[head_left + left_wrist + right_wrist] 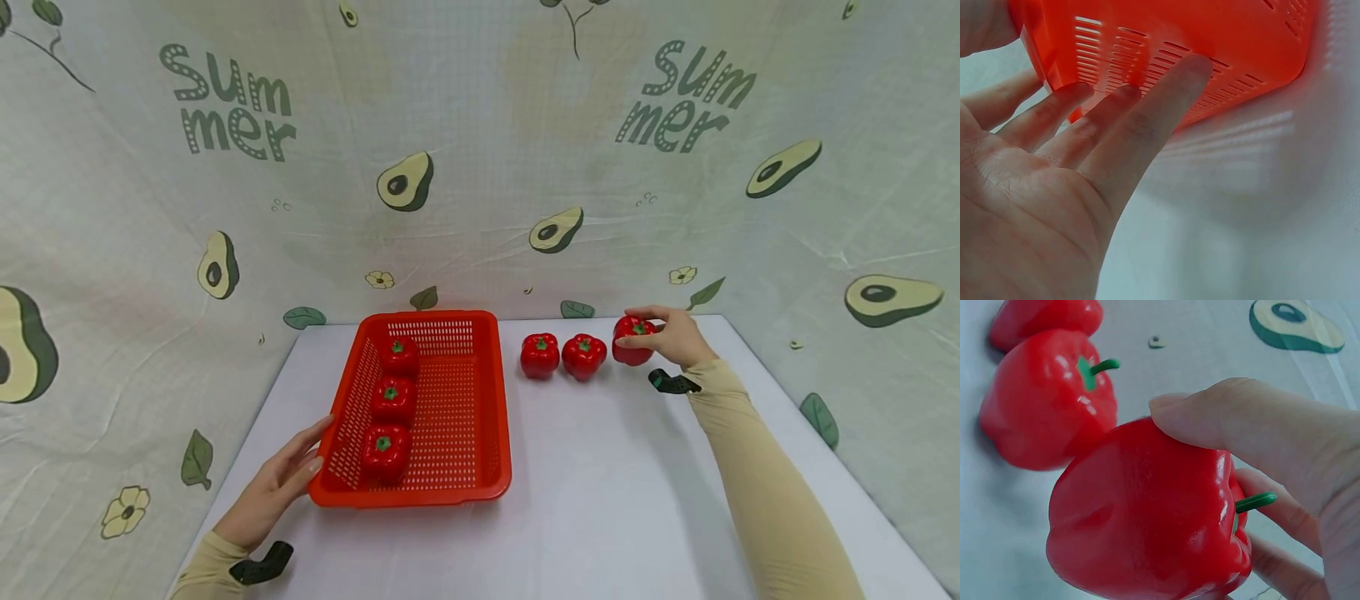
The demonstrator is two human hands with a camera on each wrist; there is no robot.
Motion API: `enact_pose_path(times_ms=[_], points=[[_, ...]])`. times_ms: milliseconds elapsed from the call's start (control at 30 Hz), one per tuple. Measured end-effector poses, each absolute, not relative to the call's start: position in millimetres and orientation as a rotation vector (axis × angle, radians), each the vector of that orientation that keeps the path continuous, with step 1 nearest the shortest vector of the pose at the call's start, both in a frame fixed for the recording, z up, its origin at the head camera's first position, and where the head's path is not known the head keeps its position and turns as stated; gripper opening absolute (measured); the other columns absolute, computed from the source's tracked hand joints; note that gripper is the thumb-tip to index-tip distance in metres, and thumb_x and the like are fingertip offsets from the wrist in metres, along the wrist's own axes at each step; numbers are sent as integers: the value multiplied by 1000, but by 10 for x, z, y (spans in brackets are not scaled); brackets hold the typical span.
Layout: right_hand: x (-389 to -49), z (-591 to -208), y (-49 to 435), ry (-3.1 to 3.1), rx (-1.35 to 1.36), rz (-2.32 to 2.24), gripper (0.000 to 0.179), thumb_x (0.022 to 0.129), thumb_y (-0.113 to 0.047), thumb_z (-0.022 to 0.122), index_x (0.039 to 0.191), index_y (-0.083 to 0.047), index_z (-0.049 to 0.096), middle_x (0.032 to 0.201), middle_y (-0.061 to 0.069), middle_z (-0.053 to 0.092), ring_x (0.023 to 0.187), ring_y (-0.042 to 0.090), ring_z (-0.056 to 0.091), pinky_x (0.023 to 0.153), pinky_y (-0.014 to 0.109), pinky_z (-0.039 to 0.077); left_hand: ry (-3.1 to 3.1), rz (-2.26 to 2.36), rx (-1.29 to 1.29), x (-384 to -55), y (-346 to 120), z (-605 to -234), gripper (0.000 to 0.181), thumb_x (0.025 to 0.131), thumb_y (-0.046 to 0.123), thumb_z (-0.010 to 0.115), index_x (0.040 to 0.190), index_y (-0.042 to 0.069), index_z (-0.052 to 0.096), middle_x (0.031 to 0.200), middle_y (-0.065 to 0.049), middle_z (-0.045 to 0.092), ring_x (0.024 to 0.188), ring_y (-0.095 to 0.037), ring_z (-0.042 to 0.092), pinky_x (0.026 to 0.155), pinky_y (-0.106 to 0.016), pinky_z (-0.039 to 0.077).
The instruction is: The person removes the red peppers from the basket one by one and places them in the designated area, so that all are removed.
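At the near left, a beige sleeve (206,571) ends at the left hand (262,496), whose fingers are extended and spread, resting against the outer side wall of a red plastic basket (408,498). The basket stands on the white desk (585,500). Inside, along its left side, three red peppers sit in a line: a near one (386,452), a middle one (393,402) and a far one (400,358). Farther back on the right, the right hand (681,337) pinches a red pepper with a green stem (632,356) between thumb and fingers; whether it touches the desk I cannot tell. Just left of it sit two more peppers (584,358). Behind everything hangs a pale cloth (480,108) printed with avocados and "summer" lettering.
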State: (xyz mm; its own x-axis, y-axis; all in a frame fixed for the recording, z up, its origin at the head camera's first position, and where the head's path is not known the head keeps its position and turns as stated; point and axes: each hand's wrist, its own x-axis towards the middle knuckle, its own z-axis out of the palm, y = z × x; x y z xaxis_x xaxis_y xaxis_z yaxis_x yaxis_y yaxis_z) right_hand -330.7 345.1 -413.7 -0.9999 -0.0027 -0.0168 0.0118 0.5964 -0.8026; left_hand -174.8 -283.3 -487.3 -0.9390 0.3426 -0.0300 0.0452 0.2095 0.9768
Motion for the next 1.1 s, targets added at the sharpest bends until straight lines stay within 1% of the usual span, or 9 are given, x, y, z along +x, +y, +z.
enact_pose_path(times_ms=[33, 167, 233, 367, 467, 600, 800, 1000, 1100], points=[[-3310, -4167, 3463, 2782, 20, -1401, 71, 84, -33, 82, 143, -10, 51, 136, 22, 47, 120, 42, 45, 86, 49, 54, 2241, 1802, 365, -1746, -2832, -4871, 57, 107, 18, 47, 159, 29, 25, 164, -4, 19, 132, 5, 41, 94, -32, 51], [-3315, -4268, 3500, 2760, 36, -1376, 72, 84, -34, 82, 144, -11, 51, 137, 22, 45, 123, 43, 42, 87, 50, 54, 2246, 1803, 409, -1744, -2834, -4879, 58, 107, 17, 47, 159, 26, 23, 164, -9, 17, 132, 4, 41, 94, -32, 51], [-3315, -4306, 3512, 2751, 39, -1353, 73, 83, -35, 82, 144, -11, 51, 137, 22, 45, 123, 43, 41, 87, 50, 54, 2245, 1805, 404, -1743, -2834, -4887, 58, 107, 17, 47, 159, 26, 24, 164, -9, 18, 132, 4, 42, 94, -32, 51], [-3318, -4367, 3519, 2741, 36, -1317, 72, 83, -33, 82, 144, -11, 51, 138, 22, 45, 123, 42, 41, 88, 51, 53, 2226, 1817, 364, -1746, -2832, -4898, 57, 107, 17, 47, 158, 29, 25, 164, -5, 19, 132, 3, 43, 94, -32, 51], [-3319, -4410, 3516, 2740, 29, -1300, 69, 84, -31, 82, 143, -11, 52, 139, 22, 45, 123, 42, 42, 89, 50, 53, 2222, 1822, 364, -1745, -2832, -4901, 57, 107, 17, 46, 158, 29, 25, 164, -4, 20, 132, 2, 43, 94, -33, 51], [-3319, -4460, 3524, 2736, 31, -1289, 68, 84, -30, 82, 142, -11, 53, 140, 22, 45, 121, 41, 43, 91, 49, 50, 2233, 1819, 387, -1736, -2827, -4897, 57, 107, 16, 46, 159, 27, 24, 164, -6, 19, 132, 2, 42, 94, -33, 52], [-3329, -4510, 3538, 2731, 48, -1287, 71, 83, -31, 82, 144, -9, 51, 141, 22, 43, 122, 41, 42, 90, 47, 51, 2249, 1809, 304, -1739, -2813, -4885, 57, 107, 19, 48, 158, 32, 27, 163, 1, 22, 133, 3, 41, 95, -33, 51], [-3343, -4536, 3547, 2723, 58, -1309, 72, 84, -31, 81, 145, -9, 50, 142, 22, 42, 123, 42, 40, 92, 50, 50, 2275, 1782, 278, -1741, -2809, -4872, 57, 106, 21, 49, 157, 35, 27, 162, 3, 22, 135, 1, 39, 96, -33, 51], [-3342, -4541, 3544, 2716, 67, -1323, 72, 84, -31, 81, 146, -9, 50, 142, 23, 41, 124, 42, 40, 94, 54, 49, 2277, 1785, 315, -1743, -2814, -4871, 57, 106, 20, 49, 158, 33, 27, 163, 1, 21, 136, 1, 39, 96, -32, 50]])
